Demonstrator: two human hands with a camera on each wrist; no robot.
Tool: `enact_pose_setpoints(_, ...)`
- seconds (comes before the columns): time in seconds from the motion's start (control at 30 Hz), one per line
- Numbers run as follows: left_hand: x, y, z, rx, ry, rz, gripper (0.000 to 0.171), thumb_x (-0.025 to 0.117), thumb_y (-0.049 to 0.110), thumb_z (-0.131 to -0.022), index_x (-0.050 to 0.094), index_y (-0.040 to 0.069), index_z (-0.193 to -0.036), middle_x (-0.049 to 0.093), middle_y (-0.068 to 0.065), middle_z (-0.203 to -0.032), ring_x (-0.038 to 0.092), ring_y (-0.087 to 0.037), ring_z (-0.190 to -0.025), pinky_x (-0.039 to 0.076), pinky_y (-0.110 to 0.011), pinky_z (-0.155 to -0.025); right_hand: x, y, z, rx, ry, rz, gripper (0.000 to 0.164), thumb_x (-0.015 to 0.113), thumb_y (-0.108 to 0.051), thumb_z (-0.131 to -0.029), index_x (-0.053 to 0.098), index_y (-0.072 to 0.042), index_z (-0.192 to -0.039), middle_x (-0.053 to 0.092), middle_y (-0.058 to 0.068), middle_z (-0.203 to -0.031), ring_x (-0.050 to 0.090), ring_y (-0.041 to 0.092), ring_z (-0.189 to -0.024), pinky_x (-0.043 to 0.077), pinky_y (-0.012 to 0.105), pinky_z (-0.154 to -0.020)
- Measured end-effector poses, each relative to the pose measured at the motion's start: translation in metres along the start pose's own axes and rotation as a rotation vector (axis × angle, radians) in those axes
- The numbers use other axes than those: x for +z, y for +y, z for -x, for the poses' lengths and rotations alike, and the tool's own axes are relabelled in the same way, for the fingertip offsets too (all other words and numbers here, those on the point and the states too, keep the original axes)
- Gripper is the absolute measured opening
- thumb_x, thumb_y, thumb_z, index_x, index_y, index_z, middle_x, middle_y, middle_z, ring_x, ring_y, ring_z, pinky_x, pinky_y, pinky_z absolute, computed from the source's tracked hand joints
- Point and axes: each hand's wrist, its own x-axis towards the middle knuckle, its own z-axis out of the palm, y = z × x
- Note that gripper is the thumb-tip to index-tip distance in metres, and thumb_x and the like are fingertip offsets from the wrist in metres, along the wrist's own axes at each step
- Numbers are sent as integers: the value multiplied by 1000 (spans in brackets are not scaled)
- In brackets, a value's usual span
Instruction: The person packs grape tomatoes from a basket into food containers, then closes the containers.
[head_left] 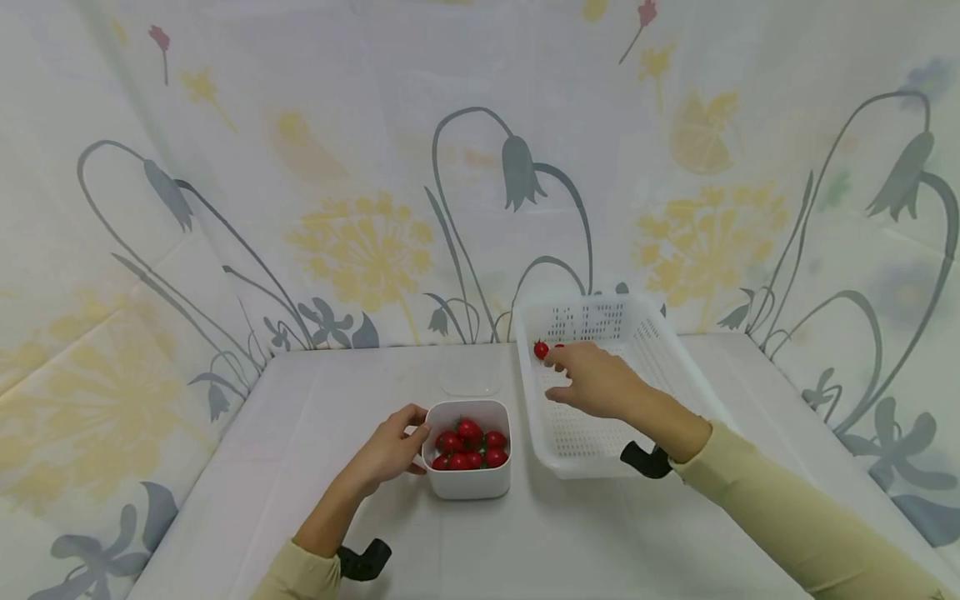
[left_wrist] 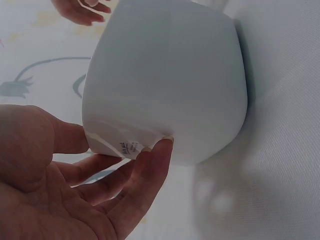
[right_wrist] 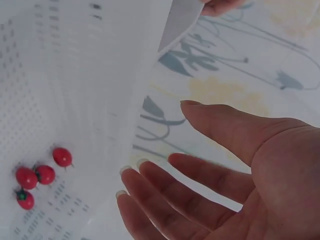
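Observation:
A small white square tub [head_left: 468, 483] stands on the table, with several cherry tomatoes [head_left: 469, 431] inside. My left hand [head_left: 392, 444] holds its left side. In the left wrist view the fingertips press on the tub's outer wall [left_wrist: 170, 75], and the thumb is at the rim. To the right is a white slotted basket [head_left: 551, 462]. Over it my right hand [head_left: 600, 381] reaches with spread, loosely bent fingers and nothing between them. Several cherry tomatoes [right_wrist: 45, 175] lie at the basket's far end, partly hidden by the hand in the head view.
A clear, flat, square piece [head_left: 471, 382] lies just behind the tub. White cloth covers the table [head_left: 315, 417], and a flower-printed sheet [head_left: 360, 167] hangs around its back and sides. Black camera straps sit at both wrists.

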Motion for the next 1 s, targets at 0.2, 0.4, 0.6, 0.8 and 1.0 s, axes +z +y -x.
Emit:
enact_pose_setpoints(0.2, 1, -2, 0, -1, 1, -6, 24, 51, 12, -106, 58, 0, -127, 59, -20, -133, 65, -30, -94, 64, -40, -65, -8, 28, -11, 49, 25, 13, 33, 76, -22, -91, 69, -1, -116, 70, 8, -96, 63, 23, -83, 55, 39, -66)
enact_pose_setpoints(0.4, 1, -2, 0, 2, 1, -11, 25, 52, 12, -106, 58, 1, -127, 59, -20, -133, 65, -31, -95, 64, -40, -65, -11, 57, -23, 76, 23, -15, 36, 74, -22, -91, 67, 5, -115, 71, 17, -103, 67, 32, -94, 58, 49, -79)
enact_pose_setpoints(0.6, 1, -1, 0, 4, 6, -16, 24, 51, 11, -106, 58, 1, -126, 58, -20, -133, 65, -31, -95, 64, -40, -65, -11, 83, -34, 116, 8, -65, 38, 72, -20, -92, 65, 10, -115, 69, 23, -103, 66, 35, -92, 58, 49, -76)
enact_pose_setpoints(0.8, 1, -1, 0, 4, 2, -16, 23, 51, 11, -106, 58, 1, -125, 59, -20, -132, 66, -31, -94, 65, -40, -65, -5, 110, -44, 150, -14, -86, 40, 69, -20, -95, 62, 13, -116, 65, 32, -116, 65, 45, -104, 57, 54, -85)
enact_pose_setpoints(1.0, 0, -1, 0, 3, 2, -17, 24, 51, 11, -106, 58, 0, -126, 58, -20, -133, 65, -30, -96, 64, -40, -65, 2, 130, -51, 215, -65, -103, 43, 66, -21, -95, 62, 15, -117, 57, 37, -128, 59, 52, -113, 54, 59, -92)
